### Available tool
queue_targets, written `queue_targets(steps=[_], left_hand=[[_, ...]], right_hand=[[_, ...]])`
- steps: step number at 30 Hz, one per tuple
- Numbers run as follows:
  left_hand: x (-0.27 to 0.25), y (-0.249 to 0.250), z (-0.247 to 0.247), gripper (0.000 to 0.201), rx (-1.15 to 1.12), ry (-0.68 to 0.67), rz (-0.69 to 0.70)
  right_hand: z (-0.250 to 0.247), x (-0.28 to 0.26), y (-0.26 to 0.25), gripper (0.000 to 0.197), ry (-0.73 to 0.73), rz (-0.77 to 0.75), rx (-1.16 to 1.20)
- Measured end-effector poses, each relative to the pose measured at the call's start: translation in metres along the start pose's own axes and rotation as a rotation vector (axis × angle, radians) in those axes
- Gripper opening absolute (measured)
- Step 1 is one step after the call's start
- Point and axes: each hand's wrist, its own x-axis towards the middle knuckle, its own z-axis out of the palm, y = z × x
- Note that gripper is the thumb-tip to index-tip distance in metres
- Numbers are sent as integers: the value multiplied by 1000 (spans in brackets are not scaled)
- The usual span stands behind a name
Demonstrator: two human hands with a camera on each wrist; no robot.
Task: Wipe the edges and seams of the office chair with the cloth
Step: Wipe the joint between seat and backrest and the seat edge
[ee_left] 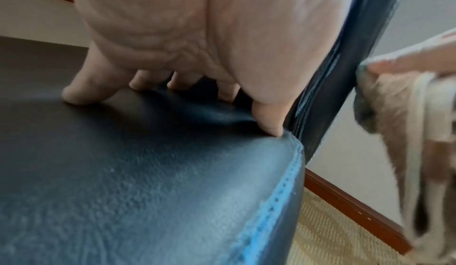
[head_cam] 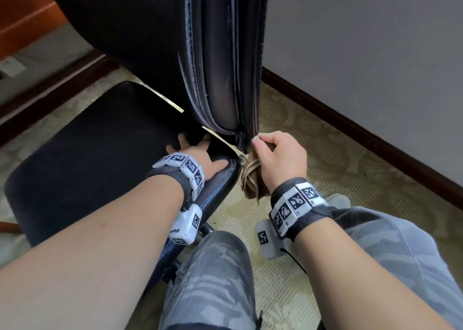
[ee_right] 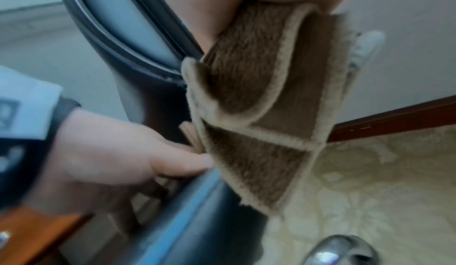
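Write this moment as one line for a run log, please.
step: wiping backrest lower edge | right hand: pinches brown cloth against edge | left hand: fingers spread, pressing seat | floor: patterned carpet

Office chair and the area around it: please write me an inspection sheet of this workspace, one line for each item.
Surface: black leather seat with blue stitching along its edge; patterned beige carpet below.
Job's things: backrest, its edge seams worn; brown cloth with pale trim, folded, hanging beside the seat corner.
Clutter: nothing seen.
Hands: left hand spread, fingertips pressing on the seat's rear corner; right hand pinches the cloth against the backrest's lower edge.
Cables: thin black cord at the right wrist device.
Surroundings: grey wall, dark wooden baseboard, orange-brown wooden furniture at left.
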Motion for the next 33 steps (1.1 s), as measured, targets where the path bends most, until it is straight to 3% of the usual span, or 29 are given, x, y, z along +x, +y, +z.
queue_targets(steps=[3, 6, 11, 16, 19, 24, 33], left_hand=[[-4, 1, 0, 93, -9, 16, 9], [-4, 1, 2, 92, -22, 17, 4], [-3, 0, 3, 95, -10, 4, -6], [0, -3, 5, 95, -19, 0, 4], [1, -3, 7, 95, -19, 7, 6], [2, -4, 10, 94, -18, 29, 11], [5, -2, 8, 96, -22, -12, -18]], right_hand=[[-3, 0, -8, 18, 82, -26, 96], [2, -1, -1, 19, 12, 7, 33], [14, -1, 23, 22, -141, 182, -67], [5, 2, 39, 22, -60, 319, 23], [1, -1, 35, 29, -24, 262, 111], [5, -11, 16, 13, 2, 83, 113], [12, -1, 21, 10, -76, 156, -20]])
